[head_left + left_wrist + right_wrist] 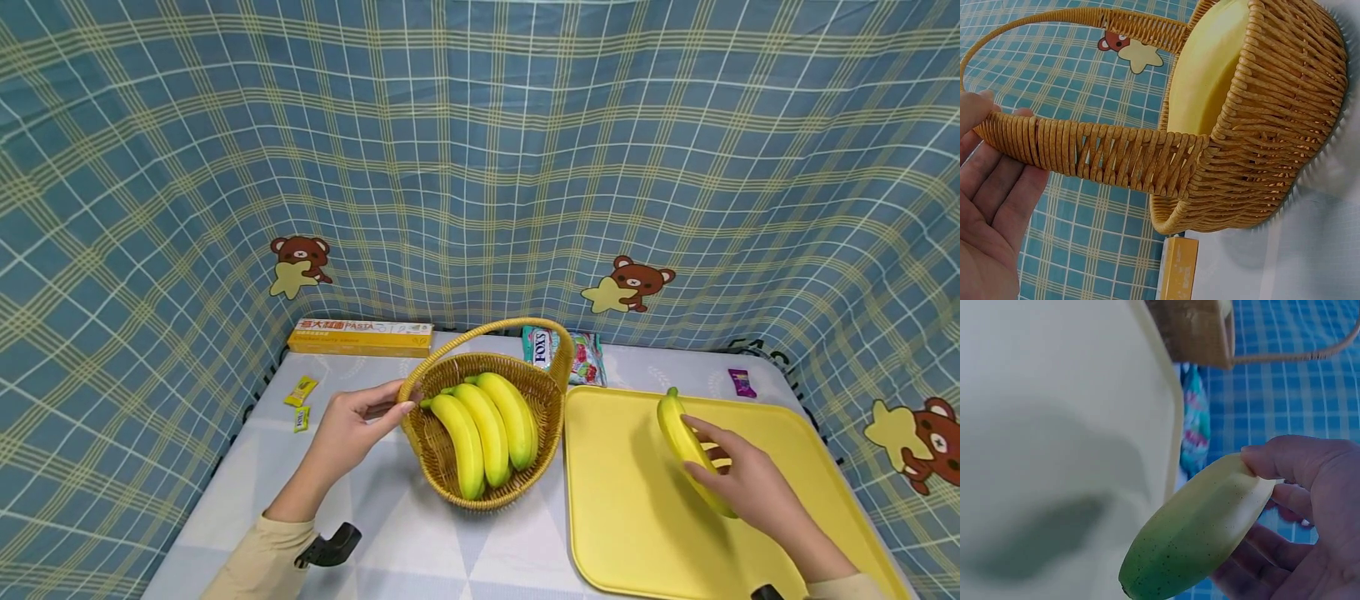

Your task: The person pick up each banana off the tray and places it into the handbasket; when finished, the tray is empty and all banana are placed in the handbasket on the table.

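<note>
A wicker basket (pixel 551 433) with an arched handle stands mid-table, and three bananas (pixel 491 429) lie side by side inside it. My left hand (pixel 360 429) grips the left part of the basket's handle (pixel 1091 150) between thumb and fingers. Over the yellow tray (pixel 607 517), my right hand (pixel 750 479) pinches a single banana (pixel 686 442) around its middle. In the right wrist view this banana (pixel 1191 531) shows a greenish, speckled tip, and its shadow falls on the tray.
Behind the basket lies a FOX'S candy bag (pixel 588 358). A pasta box (pixel 360 337) sits at the back left, with two small yellow wrapped candies (pixel 301 391) in front of it. Beyond the tray is a purple wrapped candy (pixel 742 383). A plaid curtain (pixel 480 167) encloses the table.
</note>
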The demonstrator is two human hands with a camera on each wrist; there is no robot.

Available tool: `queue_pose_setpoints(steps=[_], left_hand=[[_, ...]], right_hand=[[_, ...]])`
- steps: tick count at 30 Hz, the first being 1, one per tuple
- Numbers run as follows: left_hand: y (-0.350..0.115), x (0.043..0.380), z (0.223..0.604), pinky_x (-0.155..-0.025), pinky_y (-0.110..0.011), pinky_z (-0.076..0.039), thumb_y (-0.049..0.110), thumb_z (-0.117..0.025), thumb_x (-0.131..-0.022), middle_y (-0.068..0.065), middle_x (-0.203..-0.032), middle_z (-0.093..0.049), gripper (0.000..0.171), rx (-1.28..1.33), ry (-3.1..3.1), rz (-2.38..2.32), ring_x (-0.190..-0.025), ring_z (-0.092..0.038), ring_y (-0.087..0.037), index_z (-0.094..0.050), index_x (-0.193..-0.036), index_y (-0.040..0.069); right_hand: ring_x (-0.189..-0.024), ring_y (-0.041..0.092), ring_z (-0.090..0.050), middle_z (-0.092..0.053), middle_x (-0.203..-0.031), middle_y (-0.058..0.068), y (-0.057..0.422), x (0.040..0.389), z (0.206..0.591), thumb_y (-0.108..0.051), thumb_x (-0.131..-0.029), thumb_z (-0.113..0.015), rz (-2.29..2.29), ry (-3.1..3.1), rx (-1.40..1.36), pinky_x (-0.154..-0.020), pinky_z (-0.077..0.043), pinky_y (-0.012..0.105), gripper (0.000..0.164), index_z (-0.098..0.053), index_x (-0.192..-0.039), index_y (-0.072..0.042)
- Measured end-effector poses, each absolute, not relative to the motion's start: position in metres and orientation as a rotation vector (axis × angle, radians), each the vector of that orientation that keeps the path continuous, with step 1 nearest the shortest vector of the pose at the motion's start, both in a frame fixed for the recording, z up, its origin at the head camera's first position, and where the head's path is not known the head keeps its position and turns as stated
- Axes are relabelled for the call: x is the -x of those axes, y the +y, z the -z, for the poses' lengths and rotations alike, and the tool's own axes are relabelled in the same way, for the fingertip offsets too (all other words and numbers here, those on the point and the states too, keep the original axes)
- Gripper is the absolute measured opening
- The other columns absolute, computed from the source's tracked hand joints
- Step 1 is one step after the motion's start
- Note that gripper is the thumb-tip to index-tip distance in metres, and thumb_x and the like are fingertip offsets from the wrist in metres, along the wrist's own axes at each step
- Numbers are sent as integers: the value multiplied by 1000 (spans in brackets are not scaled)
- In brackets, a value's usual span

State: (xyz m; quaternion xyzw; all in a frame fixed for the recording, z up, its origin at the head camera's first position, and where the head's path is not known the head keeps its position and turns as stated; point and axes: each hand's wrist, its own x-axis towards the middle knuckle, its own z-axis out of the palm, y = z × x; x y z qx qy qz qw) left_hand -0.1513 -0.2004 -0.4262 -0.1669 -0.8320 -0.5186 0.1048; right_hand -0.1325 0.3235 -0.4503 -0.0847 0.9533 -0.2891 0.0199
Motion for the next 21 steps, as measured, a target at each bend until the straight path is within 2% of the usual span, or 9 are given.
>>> queue_pose_setpoints(steps=[5,16,21], left_hand=[[-201,151,426,-78,-28,-62,12,-73,-96,-11,-114,-75,35,496,-2452,1527,-98,-74,-21,-70,-129,1],[-201,153,428,-78,-27,-62,11,-73,-96,-14,-116,-74,34,477,-2459,1497,-97,-75,-24,-70,-128,0],[-200,152,427,-78,-27,-62,12,-74,-95,-13,-116,-74,35,472,-2460,1510,-98,-74,-23,-70,-129,1]], right_hand=[[-104,28,-67,-62,-130,17,301,131,442,-19,-92,-78,952,2941,348,-74,-61,29,64,-51,-150,-13],[-98,15,-66,-64,-134,6,252,129,426,-17,-90,-79,1014,2882,554,-74,-60,25,58,-58,-145,-18],[-98,12,-65,-63,-137,2,232,133,417,-23,-93,-78,1054,2791,617,-76,-60,26,56,-58,-145,-22]])
